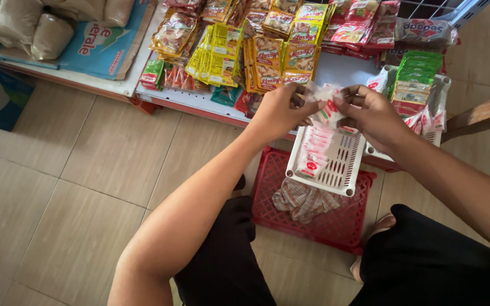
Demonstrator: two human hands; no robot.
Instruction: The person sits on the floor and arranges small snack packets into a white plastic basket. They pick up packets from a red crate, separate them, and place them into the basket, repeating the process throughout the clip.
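My left hand (282,110) and my right hand (370,113) are both shut on a bunch of small white sachets with red marks (325,105), held between them above a white slotted plastic basket (344,170). A row of the same sachets (315,150) lies along the left side of that basket. The basket rests on the rim of a red plastic crate (336,229), which stands on the tiled floor between my knees. A checked cloth (304,201) lies inside the crate.
A low white shelf (199,99) ahead carries several yellow, orange and red snack packets (267,48). Another white basket (440,93) at right holds green and pink packets. Bagged goods (29,28) sit at far left. Beige tiled floor (75,187) spreads to the left.
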